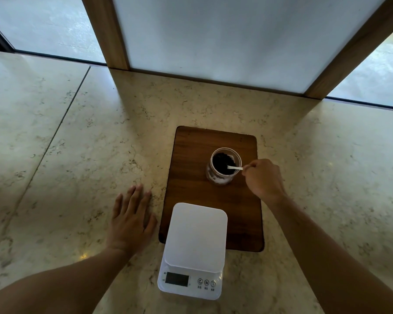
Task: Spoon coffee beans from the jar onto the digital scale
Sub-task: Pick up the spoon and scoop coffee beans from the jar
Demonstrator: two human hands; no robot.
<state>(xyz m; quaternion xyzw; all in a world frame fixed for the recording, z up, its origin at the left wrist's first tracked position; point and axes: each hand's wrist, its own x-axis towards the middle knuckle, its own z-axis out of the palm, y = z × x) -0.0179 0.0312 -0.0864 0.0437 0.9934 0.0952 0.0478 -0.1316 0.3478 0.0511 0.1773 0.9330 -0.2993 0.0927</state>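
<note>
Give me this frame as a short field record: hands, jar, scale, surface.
left hand: flat on the counter, empty, left of the board
right hand: grip on the white spoon, its tip down in the jar
jar: open, dark coffee beans inside, on the wooden board
scale: white, platform bare, near end off the board, display unreadable

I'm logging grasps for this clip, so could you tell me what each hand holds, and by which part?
The right hand pinches the white spoon by its handle end, bowl in the jar. The left hand holds nothing.

wooden board (191, 168), marble counter (77, 143), frosted panel (236, 37)
</note>
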